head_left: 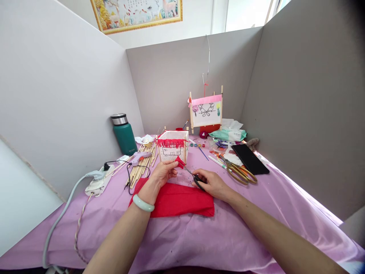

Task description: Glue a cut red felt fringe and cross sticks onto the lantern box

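Note:
My left hand (pixel 162 174) pinches a small red paper piece (pixel 179 161) just above the table. My right hand (pixel 211 183) grips small black-handled scissors (pixel 194 177), whose blades point at that red piece. Both hands hover over a larger red sheet (pixel 182 203) lying flat on the purple tablecloth (pixel 270 201). A pale green bangle (pixel 142 203) is on my left wrist. Just behind the hands stands a small paper lantern box (pixel 172 146) with a red fringe along its top.
A green flask (pixel 124 134), a power strip (pixel 99 182) with cables, a glue gun (pixel 141 156) and bamboo sticks (pixel 142 165) lie at left. At right are gold scissors (pixel 241 173), a black phone (pixel 250 158), a wipes pack (pixel 228 134). A finished lantern (pixel 205 110) hangs behind. Grey partitions enclose the desk.

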